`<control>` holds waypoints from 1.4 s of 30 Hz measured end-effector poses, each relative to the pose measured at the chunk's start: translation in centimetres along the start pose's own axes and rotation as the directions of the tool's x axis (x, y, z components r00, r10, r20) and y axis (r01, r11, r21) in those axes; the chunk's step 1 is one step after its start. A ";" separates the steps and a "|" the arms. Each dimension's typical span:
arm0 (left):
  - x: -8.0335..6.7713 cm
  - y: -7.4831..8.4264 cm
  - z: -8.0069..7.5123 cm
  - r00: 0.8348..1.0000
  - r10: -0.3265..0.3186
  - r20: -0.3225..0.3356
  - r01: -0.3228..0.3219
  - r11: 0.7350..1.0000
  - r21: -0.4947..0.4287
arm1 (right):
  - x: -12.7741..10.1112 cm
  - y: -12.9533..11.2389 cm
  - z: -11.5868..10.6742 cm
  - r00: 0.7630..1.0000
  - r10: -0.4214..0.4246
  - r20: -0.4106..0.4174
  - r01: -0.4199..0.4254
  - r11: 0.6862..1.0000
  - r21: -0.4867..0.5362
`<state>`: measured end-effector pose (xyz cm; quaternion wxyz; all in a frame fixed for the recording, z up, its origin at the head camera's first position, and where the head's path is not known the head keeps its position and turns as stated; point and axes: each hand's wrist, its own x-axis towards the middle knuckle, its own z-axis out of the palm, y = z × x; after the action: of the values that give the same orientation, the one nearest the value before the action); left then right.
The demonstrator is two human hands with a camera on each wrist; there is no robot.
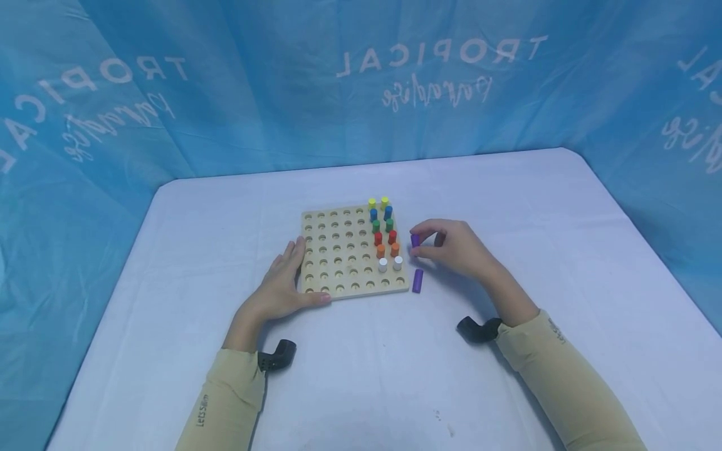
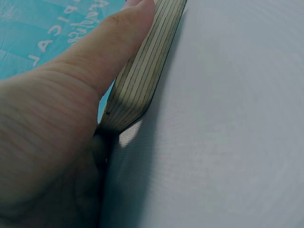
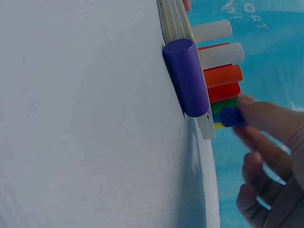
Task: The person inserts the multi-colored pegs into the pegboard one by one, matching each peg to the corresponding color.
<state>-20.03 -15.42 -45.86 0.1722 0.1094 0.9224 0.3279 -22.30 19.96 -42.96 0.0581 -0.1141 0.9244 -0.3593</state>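
A square wooden pegboard (image 1: 337, 250) with rows of round holes lies on the table. My left hand (image 1: 280, 282) rests at its near left corner, fingers straight along the left edge and thumb along the front edge. In the left wrist view the thumb (image 2: 104, 52) lies against the board's layered side (image 2: 142, 71). My right hand (image 1: 459, 247) pinches a purple peg (image 1: 415, 240) between thumb and fingers, just right of the board. Another purple peg (image 1: 417, 281) lies near the board's front right corner. In the right wrist view the held peg (image 3: 232, 117) overlaps the standing pegs.
Two right-hand columns hold upright pegs in pairs: yellow (image 1: 385, 202), blue (image 1: 388, 213), green (image 1: 390, 225), red (image 1: 392, 237), orange (image 1: 395, 249) and white (image 1: 398, 263). A white cloth covers the table (image 1: 361, 376). Blue printed curtains (image 1: 282, 94) hang behind and at both sides.
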 end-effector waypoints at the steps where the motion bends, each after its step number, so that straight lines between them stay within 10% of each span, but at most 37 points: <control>1: 0.0 0.0 0.0 1.000 -0.001 0.000 0.001 1.000 0.001 | -0.1 -0.2 -0.1 1.000 -0.005 -0.007 0.005 1.000 0.007; 25: -0.1 0.1 -0.1 1.000 -0.022 0.001 0.022 1.000 -0.006 | -1.2 -3.2 0.0 0.997 -0.081 -0.010 0.081 0.987 0.140; 42: 0.2 -0.1 -0.1 1.000 -0.005 0.000 0.005 1.000 -0.004 | -1.7 -4.9 2.0 0.972 -0.173 0.158 0.160 0.983 0.089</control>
<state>-20.22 -15.49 -45.88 0.1735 0.1069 0.9220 0.3292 -19.46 15.60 -41.06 0.1082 -0.2183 0.8893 -0.3871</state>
